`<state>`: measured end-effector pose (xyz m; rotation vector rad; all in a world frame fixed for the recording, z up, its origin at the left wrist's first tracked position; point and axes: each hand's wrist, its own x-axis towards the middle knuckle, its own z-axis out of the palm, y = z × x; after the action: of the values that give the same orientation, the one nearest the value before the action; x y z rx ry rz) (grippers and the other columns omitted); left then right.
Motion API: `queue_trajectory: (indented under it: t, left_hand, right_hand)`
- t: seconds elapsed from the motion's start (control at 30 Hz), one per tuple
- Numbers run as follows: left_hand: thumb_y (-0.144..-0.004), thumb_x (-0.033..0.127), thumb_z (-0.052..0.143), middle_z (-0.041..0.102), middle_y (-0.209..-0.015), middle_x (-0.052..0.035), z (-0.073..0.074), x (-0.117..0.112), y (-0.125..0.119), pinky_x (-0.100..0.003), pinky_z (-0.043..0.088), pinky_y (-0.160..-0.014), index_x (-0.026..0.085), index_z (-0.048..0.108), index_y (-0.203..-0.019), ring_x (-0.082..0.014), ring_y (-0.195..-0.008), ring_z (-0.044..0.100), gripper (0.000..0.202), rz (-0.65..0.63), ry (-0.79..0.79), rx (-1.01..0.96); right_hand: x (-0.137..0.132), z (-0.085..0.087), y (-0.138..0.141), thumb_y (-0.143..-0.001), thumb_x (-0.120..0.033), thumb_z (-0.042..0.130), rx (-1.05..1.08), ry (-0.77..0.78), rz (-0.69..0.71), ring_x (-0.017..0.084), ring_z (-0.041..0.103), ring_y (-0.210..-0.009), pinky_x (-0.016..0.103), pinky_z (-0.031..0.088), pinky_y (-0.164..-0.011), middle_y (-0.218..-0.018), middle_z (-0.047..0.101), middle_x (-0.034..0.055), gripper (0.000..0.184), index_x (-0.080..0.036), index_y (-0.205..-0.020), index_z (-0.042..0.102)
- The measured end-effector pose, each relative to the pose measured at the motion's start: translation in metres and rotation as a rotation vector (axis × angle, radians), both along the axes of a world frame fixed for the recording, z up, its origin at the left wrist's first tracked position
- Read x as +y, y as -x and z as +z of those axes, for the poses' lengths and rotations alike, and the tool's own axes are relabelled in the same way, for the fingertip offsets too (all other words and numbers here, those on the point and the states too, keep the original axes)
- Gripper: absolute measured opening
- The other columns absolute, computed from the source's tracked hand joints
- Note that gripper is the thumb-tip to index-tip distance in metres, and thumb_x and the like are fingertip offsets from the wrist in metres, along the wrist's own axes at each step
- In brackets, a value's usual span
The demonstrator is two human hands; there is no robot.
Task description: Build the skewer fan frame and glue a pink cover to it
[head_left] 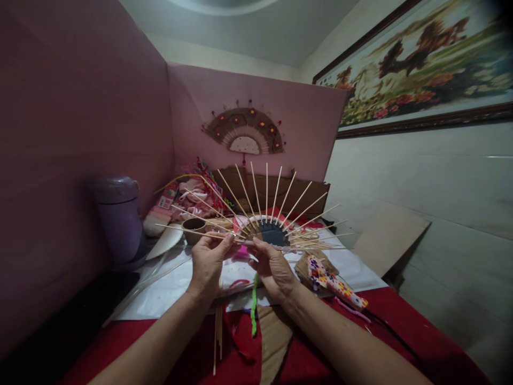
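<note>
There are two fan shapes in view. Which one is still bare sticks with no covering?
The stick fan held up by the left hand and right hand: bare skewers radiating from a dark hub. The wall fan has a brown flowered covering.

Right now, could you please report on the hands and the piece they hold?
Left hand and right hand both grip the stick fan frame, held above the table. Sticks splayed upward. Nothing blocking; green pipe cleaner hangs below.
</note>
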<state>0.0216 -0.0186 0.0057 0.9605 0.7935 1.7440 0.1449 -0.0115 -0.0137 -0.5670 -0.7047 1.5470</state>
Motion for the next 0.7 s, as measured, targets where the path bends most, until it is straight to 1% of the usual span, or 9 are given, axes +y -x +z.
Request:
queue_trajectory:
  t: [0.23,0.37,0.57,0.7]
  left_hand:
    - [-0.057,0.024,0.075,0.067,-0.061,-0.0030,-0.0008,0.0009,0.0001,-0.031,0.054,-0.061,0.012,0.056,-0.067,-0.0157,-0.056,0.064,0.025,-0.009,-0.012,0.000]
    - [-0.057,0.024,0.075,0.067,-0.060,-0.0030,0.0000,0.0008,0.0000,-0.030,0.054,-0.060,0.011,0.056,-0.067,-0.0153,-0.054,0.064,0.025,-0.003,-0.002,-0.005]
    - [-0.057,0.026,0.075,0.067,-0.061,-0.0036,-0.0006,0.0008,0.0002,-0.031,0.053,-0.060,0.012,0.056,-0.067,-0.0164,-0.055,0.065,0.026,-0.001,-0.008,0.000]
    - [-0.055,0.026,0.076,0.067,-0.061,-0.0037,-0.0003,0.0004,0.0001,-0.031,0.053,-0.060,0.012,0.056,-0.067,-0.0163,-0.054,0.064,0.027,-0.007,-0.005,-0.008]
  right_hand:
    - [-0.0007,0.0000,0.0000,-0.066,-0.022,0.069,-0.009,0.003,0.011,0.012,0.061,-0.064,0.022,0.042,-0.056,-0.072,0.071,0.0015,0.009,-0.015,-0.072,0.068]
    - [-0.0010,0.0000,-0.0004,-0.067,-0.021,0.068,-0.005,-0.006,0.017,0.011,0.060,-0.065,0.021,0.041,-0.054,-0.074,0.071,0.0018,0.008,-0.015,-0.073,0.068]
    - [-0.0008,0.0007,-0.0001,-0.065,-0.022,0.070,-0.003,0.001,0.010,0.012,0.060,-0.065,0.022,0.040,-0.053,-0.073,0.071,0.0017,0.009,-0.016,-0.071,0.068]
    - [0.0000,-0.0005,-0.0002,-0.066,-0.021,0.069,0.003,-0.003,0.013,0.012,0.060,-0.065,0.021,0.040,-0.052,-0.075,0.071,0.0017,0.008,-0.016,-0.072,0.068]
